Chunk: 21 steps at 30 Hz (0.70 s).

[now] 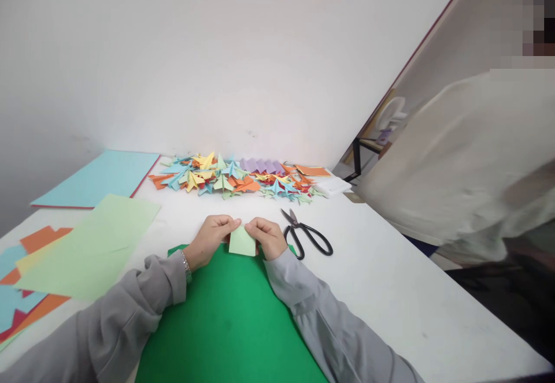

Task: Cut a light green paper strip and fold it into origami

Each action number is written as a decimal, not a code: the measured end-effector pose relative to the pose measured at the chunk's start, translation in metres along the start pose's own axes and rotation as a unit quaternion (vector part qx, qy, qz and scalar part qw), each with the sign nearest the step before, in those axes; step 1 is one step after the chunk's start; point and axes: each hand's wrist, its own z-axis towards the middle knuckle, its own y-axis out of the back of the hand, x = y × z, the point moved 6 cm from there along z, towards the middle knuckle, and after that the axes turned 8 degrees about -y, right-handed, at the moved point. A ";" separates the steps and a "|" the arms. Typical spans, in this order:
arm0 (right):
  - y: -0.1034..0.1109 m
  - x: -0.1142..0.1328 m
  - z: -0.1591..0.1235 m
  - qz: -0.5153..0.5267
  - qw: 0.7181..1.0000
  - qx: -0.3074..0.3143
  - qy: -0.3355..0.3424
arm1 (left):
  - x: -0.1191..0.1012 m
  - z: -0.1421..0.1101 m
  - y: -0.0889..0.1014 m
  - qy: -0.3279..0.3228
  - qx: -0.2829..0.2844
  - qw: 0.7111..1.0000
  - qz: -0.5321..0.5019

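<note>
A small pale green piece of paper (242,242) is held up between both hands over the far edge of a green sheet (225,313). My left hand (211,238) pinches its upper left corner between thumb and fingers. On the opposite side, my right hand (267,236) grips the upper right corner with the thumb on top. The fingers behind the paper are mostly hidden. Black-handled scissors (306,234) lie with blades apart on the white table, just right of my right hand.
Along the wall lies a heap of small folded paper planes (223,178) in several colours, with a pleated purple paper (262,166). Blue sheets (99,178), a large pale green sheet (95,244) and orange scraps (39,238) lie left. A person in a light top (451,163) is at the right.
</note>
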 end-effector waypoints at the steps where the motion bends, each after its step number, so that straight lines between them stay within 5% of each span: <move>1: 0.000 0.000 0.000 0.000 1.000 0.001 0.001 | 0.000 0.000 0.000 0.001 -0.001 1.000 -0.002; 21: 0.006 0.004 0.000 0.000 0.999 -0.043 0.019 | -0.001 -0.002 0.002 -0.010 0.000 1.000 0.020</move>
